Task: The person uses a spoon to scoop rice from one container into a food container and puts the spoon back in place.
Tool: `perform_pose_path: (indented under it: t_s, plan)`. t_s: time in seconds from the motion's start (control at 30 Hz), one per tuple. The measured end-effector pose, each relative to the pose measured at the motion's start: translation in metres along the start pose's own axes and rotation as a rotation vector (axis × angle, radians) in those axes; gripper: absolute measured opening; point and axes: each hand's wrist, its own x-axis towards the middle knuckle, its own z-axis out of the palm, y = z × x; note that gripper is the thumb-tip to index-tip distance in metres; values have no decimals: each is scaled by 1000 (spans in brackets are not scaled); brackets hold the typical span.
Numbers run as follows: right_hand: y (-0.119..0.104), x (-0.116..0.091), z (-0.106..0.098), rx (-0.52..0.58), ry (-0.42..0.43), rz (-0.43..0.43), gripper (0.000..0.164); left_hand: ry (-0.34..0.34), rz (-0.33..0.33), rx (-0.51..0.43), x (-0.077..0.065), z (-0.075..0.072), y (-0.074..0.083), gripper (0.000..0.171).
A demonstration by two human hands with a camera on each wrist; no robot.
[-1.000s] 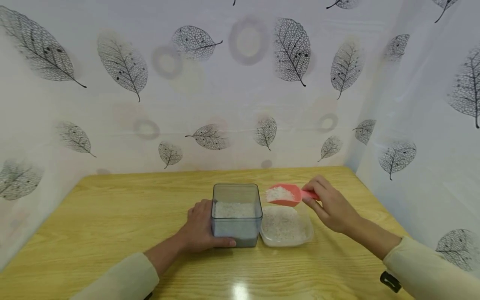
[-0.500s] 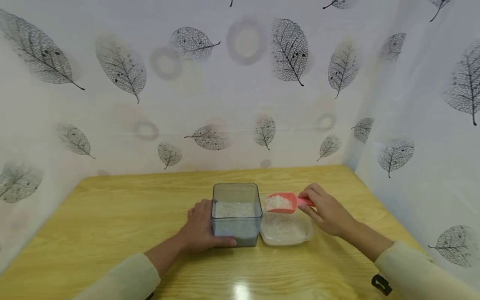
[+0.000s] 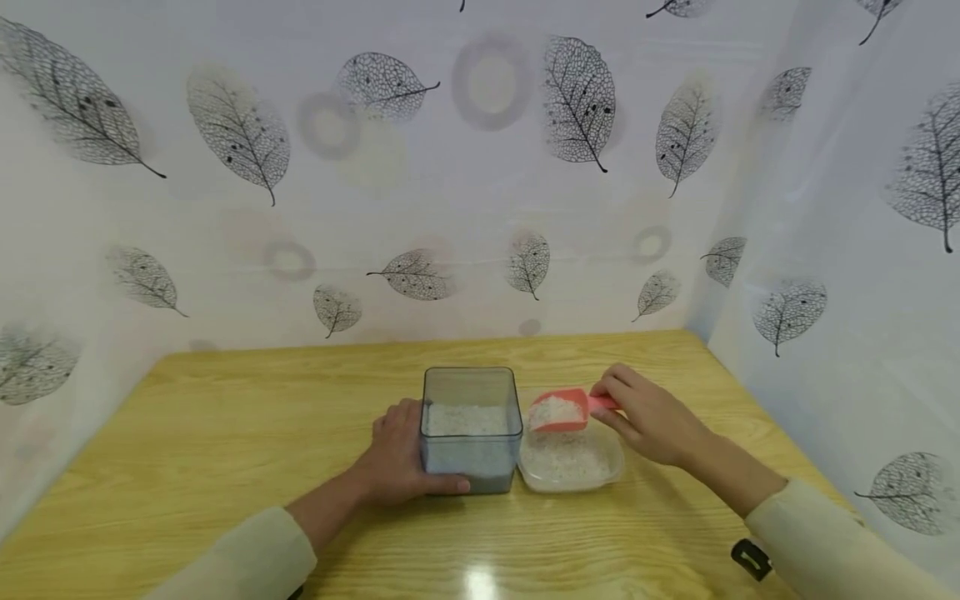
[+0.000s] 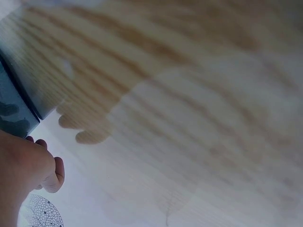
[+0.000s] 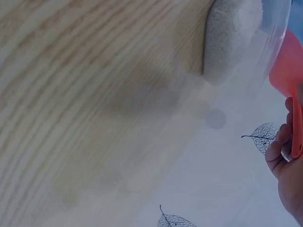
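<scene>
My left hand (image 3: 399, 454) grips the left side of a see-through grey square container (image 3: 472, 462), the thumb lying along its lower front. White rice-like grains (image 3: 467, 419) show inside that container. In my right hand (image 3: 651, 417) is the handle of a pink-red scoop (image 3: 576, 400), heaped with the same pale grains. The scoop is held just above a clear shallow plastic tub (image 3: 570, 485), its tip close to the square container's right wall. More grains lie in the tub. From the right wrist, the scoop (image 5: 286, 71) appears behind the tub's rim, with fingers (image 5: 284, 135) curled at its handle.
Both containers stand side by side on a wood-grain table (image 3: 262, 433). A pale curtain (image 3: 450, 192) with a leaf print rises behind the table and along its sides. A small black object (image 3: 752, 558) shows beneath the right sleeve (image 3: 817, 525).
The right hand has lowered the loaded scoop toward the tub and drawn it slightly to the left. The left hand keeps its hold on the square container.
</scene>
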Motion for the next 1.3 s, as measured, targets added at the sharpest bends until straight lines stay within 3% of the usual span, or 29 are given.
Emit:
perform_pose_path:
  t_s: [0.63,1.3]
  plan:
    - [-4,19,-13,-148,-44,-204,13,-7,-11,9,0,0,1,113]
    - [-21,23,-37,-131,-25,-419,17,-9,-20,20,0,0,1,114]
